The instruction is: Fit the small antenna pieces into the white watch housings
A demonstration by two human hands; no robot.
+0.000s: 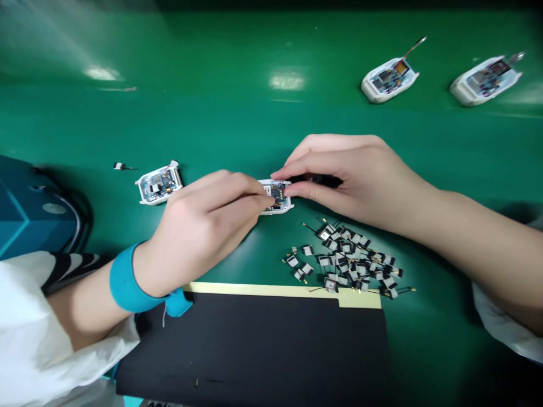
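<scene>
In the head view, a small white casing (278, 195) with a circuit board inside lies on the green mat between my two hands. My left hand (212, 217) covers its left part, the fingers pressed together at the board. From the right, my right hand (339, 169) has thumb and forefinger at the casing's right edge, and a dark item shows in the hollow of its palm. Left of my left hand sits a similar open casing (159, 185) with its board showing. A small black-and-white part with a wire (120, 166) lies farther left.
A heap of small black-and-white parts with thin leads (352, 260) spreads below my right hand. Two more open casings (389, 80) stand at the back right. A black sheet (254, 345) with a yellow edge lies in front, and a blue device (34, 209) with a cable stands left.
</scene>
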